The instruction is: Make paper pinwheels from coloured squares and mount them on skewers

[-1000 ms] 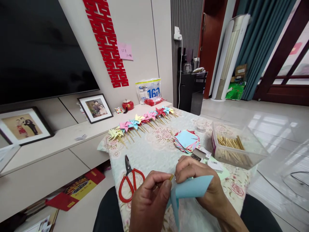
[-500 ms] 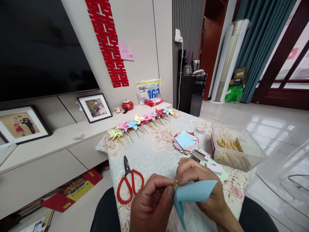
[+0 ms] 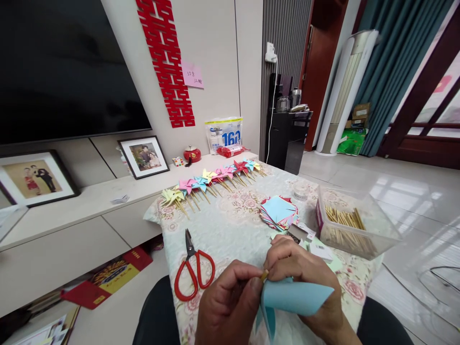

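Observation:
Low in the view, both hands meet around a partly folded light-blue paper pinwheel [image 3: 298, 297]. My left hand [image 3: 232, 304] pinches a thin wooden stick [image 3: 264, 276], of which only a short end shows between the fingertips. Fingers of my right hand [image 3: 305, 266] are closed on the pinwheel's centre, right against the stick's end. One blue vane curls out to the right below the right hand, and another hangs down. What lies under the right fingertips is hidden. Scissors with red handles [image 3: 194, 268] lie left of my left hand.
A row of finished paper pinwheels [image 3: 208, 179] lies along the table's far side. Beyond my hands sits a stack of cut paper squares [image 3: 279, 211]. A clear plastic box [image 3: 381, 230] of wooden sticks [image 3: 347, 220] stands at right, near small white boxes [image 3: 320, 252] and a tape roll [image 3: 301, 190].
Both hands appear slightly farther right with the blue pinwheel, while the view itself has shifted a little. Their grip looks the same.

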Motion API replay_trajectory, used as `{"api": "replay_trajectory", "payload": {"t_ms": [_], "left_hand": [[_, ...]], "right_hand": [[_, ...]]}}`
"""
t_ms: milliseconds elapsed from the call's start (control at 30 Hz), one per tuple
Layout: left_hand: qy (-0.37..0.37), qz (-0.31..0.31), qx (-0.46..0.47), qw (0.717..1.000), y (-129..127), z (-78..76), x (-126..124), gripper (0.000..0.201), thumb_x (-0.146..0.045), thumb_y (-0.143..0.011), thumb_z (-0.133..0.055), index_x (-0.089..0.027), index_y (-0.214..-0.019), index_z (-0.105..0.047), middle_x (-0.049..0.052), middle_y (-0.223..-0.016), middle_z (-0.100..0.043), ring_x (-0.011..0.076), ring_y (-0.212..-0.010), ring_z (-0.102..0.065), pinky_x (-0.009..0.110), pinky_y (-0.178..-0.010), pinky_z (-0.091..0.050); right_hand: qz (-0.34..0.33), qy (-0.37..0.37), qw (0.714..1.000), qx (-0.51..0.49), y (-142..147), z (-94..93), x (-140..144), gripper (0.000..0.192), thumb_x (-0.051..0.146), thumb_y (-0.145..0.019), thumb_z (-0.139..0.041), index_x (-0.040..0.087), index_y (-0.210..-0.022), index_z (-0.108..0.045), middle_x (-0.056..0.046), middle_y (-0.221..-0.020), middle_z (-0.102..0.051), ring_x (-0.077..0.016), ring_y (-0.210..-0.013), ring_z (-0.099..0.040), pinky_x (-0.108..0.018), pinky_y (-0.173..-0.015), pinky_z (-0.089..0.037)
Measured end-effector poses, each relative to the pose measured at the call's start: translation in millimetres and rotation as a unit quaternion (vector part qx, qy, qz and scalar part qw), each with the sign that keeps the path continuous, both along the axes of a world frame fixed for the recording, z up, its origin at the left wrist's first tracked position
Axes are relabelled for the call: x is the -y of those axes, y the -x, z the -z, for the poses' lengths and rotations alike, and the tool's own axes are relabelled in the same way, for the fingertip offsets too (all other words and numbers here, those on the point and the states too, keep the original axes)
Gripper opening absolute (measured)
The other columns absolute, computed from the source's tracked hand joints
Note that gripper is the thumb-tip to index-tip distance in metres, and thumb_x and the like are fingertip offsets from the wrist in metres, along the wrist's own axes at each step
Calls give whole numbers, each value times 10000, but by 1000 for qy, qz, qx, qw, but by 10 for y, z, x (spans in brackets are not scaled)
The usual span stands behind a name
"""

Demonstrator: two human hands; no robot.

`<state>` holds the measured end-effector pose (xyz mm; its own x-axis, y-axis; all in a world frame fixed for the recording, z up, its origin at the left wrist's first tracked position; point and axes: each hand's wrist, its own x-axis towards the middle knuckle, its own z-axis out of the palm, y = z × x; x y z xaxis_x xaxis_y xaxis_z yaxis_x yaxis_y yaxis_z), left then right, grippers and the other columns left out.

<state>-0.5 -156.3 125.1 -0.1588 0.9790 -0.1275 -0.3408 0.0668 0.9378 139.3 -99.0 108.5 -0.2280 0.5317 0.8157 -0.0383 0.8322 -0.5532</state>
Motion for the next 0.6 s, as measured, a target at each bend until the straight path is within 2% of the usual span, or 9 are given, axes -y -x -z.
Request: {"api": "replay_trajectory", "payload": {"t_ms": [200,400,500,600], "left_hand": [[28,21,28,999,47,64,-2,375,-514,-633,-852,-169,-719,-734,9,-610,-550,114,-574,-433,234,-543,-351],[30,98,51,993,145,226,-60,369,-527,-697,-812,-175,-781,-739,-1,-586,-541,98,-533,-417,226,-526,-337],[35,91,55,994,142,206,-63,385,-536,-679,-824,-172,-773,-741,5,-595,-554,100,-545,-432,225,-535,-351],[47,55,53,996,99,127,-43,404,-536,-630,-855,-167,-746,-740,8,-603,-563,97,-558,-443,216,-546,-356]], "right_hand": [[-2,2,1000,7,9,15,-9,111,188,-941,-617,215,-857,-684,-31,-770,-660,-171,-697,-624,-397,-808,-514],[-1,0,1000,3,27,11,-18,168,264,-974,-594,215,-836,-676,-25,-752,-662,-157,-668,-618,-394,-802,-515],[-2,4,1000,9,34,1,-19,167,287,-975,-596,220,-845,-675,-26,-757,-664,-158,-672,-626,-377,-766,-521],[-2,4,1000,13,35,1,-20,148,284,-966,-612,220,-846,-673,-27,-762,-663,-160,-675,-627,-378,-768,-522]]}}
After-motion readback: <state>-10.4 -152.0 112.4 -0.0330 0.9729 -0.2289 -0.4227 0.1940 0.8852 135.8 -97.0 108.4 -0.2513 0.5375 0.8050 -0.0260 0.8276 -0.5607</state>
